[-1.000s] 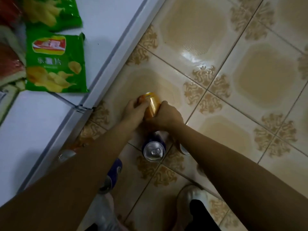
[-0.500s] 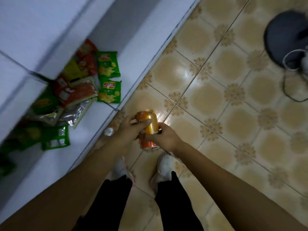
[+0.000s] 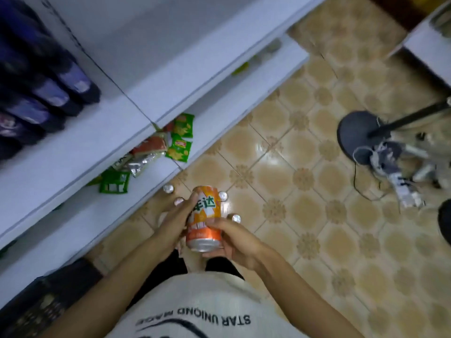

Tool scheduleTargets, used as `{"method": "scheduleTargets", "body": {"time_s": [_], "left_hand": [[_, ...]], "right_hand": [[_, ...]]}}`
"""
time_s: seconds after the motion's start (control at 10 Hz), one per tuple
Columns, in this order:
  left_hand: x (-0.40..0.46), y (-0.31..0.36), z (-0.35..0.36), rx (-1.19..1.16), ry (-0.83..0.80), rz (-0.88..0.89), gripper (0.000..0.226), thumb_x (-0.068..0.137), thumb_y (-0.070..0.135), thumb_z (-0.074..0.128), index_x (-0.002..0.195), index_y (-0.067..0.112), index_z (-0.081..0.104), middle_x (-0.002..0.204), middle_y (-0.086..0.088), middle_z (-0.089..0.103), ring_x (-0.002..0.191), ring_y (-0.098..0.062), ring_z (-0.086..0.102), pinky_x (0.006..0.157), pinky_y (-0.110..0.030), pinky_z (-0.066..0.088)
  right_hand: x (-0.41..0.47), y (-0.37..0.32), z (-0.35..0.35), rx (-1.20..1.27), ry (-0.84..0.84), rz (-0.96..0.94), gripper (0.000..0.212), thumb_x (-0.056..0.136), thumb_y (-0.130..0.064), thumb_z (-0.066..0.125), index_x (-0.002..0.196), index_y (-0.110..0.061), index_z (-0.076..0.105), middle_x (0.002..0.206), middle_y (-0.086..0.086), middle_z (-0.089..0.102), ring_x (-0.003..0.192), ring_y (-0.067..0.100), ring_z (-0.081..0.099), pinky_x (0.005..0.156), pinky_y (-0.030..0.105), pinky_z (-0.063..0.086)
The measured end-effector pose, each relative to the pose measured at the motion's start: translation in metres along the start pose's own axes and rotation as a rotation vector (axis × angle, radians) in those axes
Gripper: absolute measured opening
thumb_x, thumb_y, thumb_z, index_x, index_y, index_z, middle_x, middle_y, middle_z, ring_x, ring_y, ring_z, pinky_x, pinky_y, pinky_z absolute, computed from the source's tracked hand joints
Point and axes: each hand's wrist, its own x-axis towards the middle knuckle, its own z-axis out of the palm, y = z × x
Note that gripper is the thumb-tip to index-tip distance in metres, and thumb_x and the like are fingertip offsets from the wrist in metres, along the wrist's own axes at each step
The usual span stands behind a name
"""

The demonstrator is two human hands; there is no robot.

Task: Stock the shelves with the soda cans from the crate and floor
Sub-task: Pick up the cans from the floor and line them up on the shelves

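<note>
my right hand (image 3: 234,242) has its grip closed around the lower end of the orange soda can (image 3: 204,217), thumb across the label and fingers curled under the silver base. my left hand (image 3: 177,222) lies along the can's left side with fairly straight fingers, steadying it rather than wrapping it. the can is up in front of my chest, off the floor, tilted so its base points toward me. it is a smooth, glossy metal cylinder with a printed orange and white label and a bare rim.

behind the orange can, four more cans (image 3: 168,189) stand on the tiled floor (image 3: 305,152), showing only round silver tops. so i judge the job is only partly done: this can is lifted but not yet shelved, and those four are left.

left of the orange can run the white shelves (image 3: 61,154), flat and matte. the lower one holds crinkly snack bags (image 3: 179,147) in green, red and foil silver. the upper one carries a row of dark bottles (image 3: 44,93), blurred. the floor tiles are shiny beige with brown floral corners. no crate is clearly recognisable to me.
</note>
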Motion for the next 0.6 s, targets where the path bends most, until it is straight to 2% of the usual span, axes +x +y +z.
{"method": "scheduleTargets", "body": {"time_s": [0.1,0.2,0.3,0.4,0.5,0.6], "left_hand": [[-0.031,-0.007,0.009,-0.179,-0.042,0.040,0.049,0.080,0.058,0.048,0.093,0.017,0.072,0.091,-0.011,0.074,0.080,-0.024,0.071,0.075,-0.043,0.056],[-0.056,-0.018,0.014,-0.218,0.014,0.139,0.083,0.046,0.083,0.062,0.098,0.018,0.062,0.085,0.004,0.070,0.075,-0.011,0.067,0.067,-0.028,0.054],[-0.073,-0.019,0.008,-0.306,0.029,0.215,0.093,0.051,0.085,0.060,0.111,0.013,0.062,0.085,-0.004,0.072,0.073,-0.016,0.070,0.061,-0.028,0.054],[-0.096,-0.016,0.001,-0.362,0.034,0.322,0.086,0.054,0.076,0.066,0.112,0.013,0.063,0.094,-0.010,0.074,0.079,-0.022,0.071,0.064,-0.033,0.056],[-0.117,-0.018,-0.011,-0.431,0.120,0.395,0.085,0.051,0.070,0.069,0.113,0.012,0.063,0.094,-0.011,0.074,0.080,-0.022,0.071,0.067,-0.035,0.056],[-0.145,-0.021,-0.028,-0.469,0.202,0.497,0.078,0.050,0.069,0.073,0.104,0.014,0.068,0.096,-0.013,0.073,0.081,-0.024,0.071,0.067,-0.035,0.057]], "right_hand": [[-0.017,-0.005,0.007,-0.095,-0.117,-0.036,0.062,0.073,-0.032,0.068,0.127,-0.007,0.052,0.108,0.011,0.069,0.088,0.021,0.070,0.063,0.027,0.056],[-0.029,-0.013,0.017,-0.194,-0.193,-0.069,0.077,0.064,-0.037,0.071,0.131,-0.005,0.049,0.110,0.012,0.068,0.093,0.024,0.068,0.068,0.028,0.056],[-0.038,-0.018,0.030,-0.278,-0.251,-0.091,0.082,0.061,-0.038,0.080,0.130,-0.005,0.050,0.119,0.019,0.065,0.106,0.032,0.062,0.089,0.042,0.052],[-0.045,-0.023,0.046,-0.307,-0.366,-0.111,0.087,0.057,-0.043,0.087,0.128,-0.006,0.052,0.119,0.015,0.065,0.110,0.030,0.062,0.100,0.047,0.046],[-0.053,-0.027,0.069,-0.385,-0.436,-0.113,0.078,0.062,-0.041,0.086,0.126,-0.008,0.056,0.123,0.015,0.064,0.116,0.032,0.060,0.106,0.049,0.042],[-0.060,-0.030,0.093,-0.684,-0.404,-0.167,0.057,0.075,-0.040,0.076,0.123,-0.015,0.061,0.118,0.006,0.068,0.111,0.024,0.064,0.100,0.042,0.048]]}}
